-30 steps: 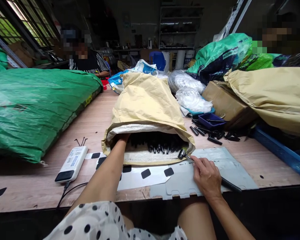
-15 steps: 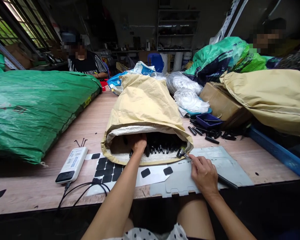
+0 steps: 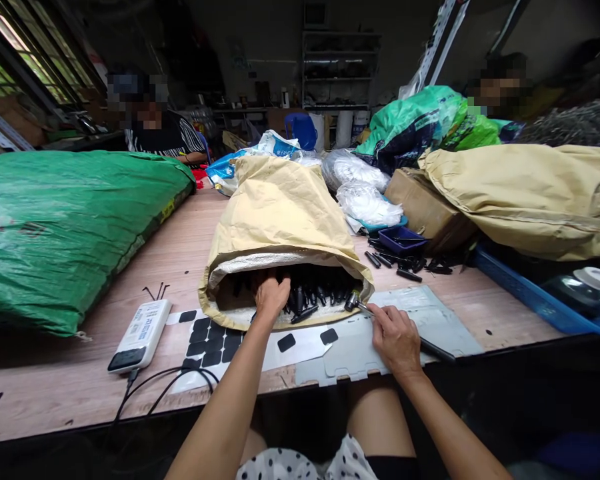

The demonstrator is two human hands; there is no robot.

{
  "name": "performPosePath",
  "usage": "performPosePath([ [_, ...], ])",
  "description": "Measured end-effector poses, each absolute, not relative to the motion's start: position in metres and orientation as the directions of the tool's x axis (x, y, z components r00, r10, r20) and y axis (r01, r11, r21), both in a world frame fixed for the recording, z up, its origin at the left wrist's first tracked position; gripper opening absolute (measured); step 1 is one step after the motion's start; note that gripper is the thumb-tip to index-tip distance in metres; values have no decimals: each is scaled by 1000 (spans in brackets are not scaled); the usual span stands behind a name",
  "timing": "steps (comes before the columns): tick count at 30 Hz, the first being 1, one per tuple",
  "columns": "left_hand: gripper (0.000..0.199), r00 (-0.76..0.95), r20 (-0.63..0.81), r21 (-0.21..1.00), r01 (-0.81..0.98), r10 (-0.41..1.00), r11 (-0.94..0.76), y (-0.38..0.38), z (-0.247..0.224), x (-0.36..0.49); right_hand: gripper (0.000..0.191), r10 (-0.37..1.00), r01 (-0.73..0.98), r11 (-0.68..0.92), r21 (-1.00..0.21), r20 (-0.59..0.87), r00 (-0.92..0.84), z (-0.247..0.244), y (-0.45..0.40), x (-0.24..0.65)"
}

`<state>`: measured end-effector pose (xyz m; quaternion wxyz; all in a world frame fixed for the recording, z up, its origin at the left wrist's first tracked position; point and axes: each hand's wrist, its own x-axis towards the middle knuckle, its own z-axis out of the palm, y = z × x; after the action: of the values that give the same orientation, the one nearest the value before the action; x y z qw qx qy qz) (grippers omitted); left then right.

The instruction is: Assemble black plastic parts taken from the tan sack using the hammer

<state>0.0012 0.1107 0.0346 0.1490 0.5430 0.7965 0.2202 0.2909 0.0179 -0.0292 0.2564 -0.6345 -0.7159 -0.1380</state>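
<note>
My left hand (image 3: pixel 273 293) reaches into the open mouth of a tan sack (image 3: pixel 285 220) with a white woven lining. Its fingertips are lost in the dark inside, beside a pile of slim black pieces (image 3: pixel 305 297), some with shiny tips. One black piece lies at the sack's lower lip. In my right hand (image 3: pixel 396 337) is a tool with a round metal head (image 3: pixel 352 301), a thin metal shaft and a black handle (image 3: pixel 437 351); my fingers are closed round it. The head rests at the right corner of the sack's mouth.
A big green sack (image 3: pixel 70 233) fills the left side. A white power bank (image 3: pixel 139 337) with black cables lies near the front edge, beside a sheet of black stickers (image 3: pixel 213 343). Rightward are a grey mat (image 3: pixel 405 310), a purple tray (image 3: pixel 403 240) and a blue tray (image 3: pixel 525 297). Two people sit beyond.
The view has shifted slightly. My left hand has turned a little inside the sack, and a black piece now lies at the sack's lip. My right hand keeps its hold on the tool.
</note>
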Motion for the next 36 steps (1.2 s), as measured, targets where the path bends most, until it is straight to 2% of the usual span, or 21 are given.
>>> performPosePath([
  [3, 43, -364, 225, 468, 854, 904, 228, 87, 37, 8, 32, 839, 978, 162, -132, 540, -65, -29, 18, 291],
  [5, 35, -252, 424, 417, 907, 870, 59, 71, 37, 20, 32, 840, 977, 163, -138, 539, -64, -30, 18, 291],
  [7, 24, -106, 489, 362, 928, 866, -91, 62, 34, 37, 32, 841, 977, 161, -143, 537, -60, -30, 18, 291],
  [9, 24, -21, 450, 317, 938, 893, -138, 62, 30, 54, 32, 842, 976, 162, -146, 536, -60, -30, 18, 291],
  [12, 31, 15, 388, 252, 960, 922, -121, 75, 27, 71, 32, 842, 975, 163, -151, 536, -58, -29, 18, 291],
  [16, 23, 0, 365, 222, 971, 931, -86, 81, 30, 67, 32, 841, 973, 163, -165, 538, -50, -29, 18, 291],
  [18, 20, -47, 381, 266, 962, 924, -61, 69, 33, 56, 32, 843, 972, 163, -172, 536, -47, -28, 18, 291],
  [20, 17, -73, 394, 360, 929, 916, -81, 49, 33, 43, 32, 846, 971, 161, -175, 532, -44, -28, 18, 290],
  [23, 12, 52, 341, 532, 812, 938, -239, 16, 22, 33, 32, 850, 974, 152, -170, 525, -41, -26, 17, 290],
  [25, 10, 152, 283, 592, 749, 947, -297, 2, 10, 32, 32, 850, 975, 149, -165, 525, -41, -26, 16, 290],
  [32, 15, 142, 222, 624, 740, 965, -252, 0, -11, 35, 32, 843, 969, 161, -187, 537, -37, -29, 19, 293],
  [36, 13, 135, 224, 641, 725, 965, -250, 2, -9, 33, 28, 885, 944, 145, -297, 466, 11, -18, 19, 292],
])
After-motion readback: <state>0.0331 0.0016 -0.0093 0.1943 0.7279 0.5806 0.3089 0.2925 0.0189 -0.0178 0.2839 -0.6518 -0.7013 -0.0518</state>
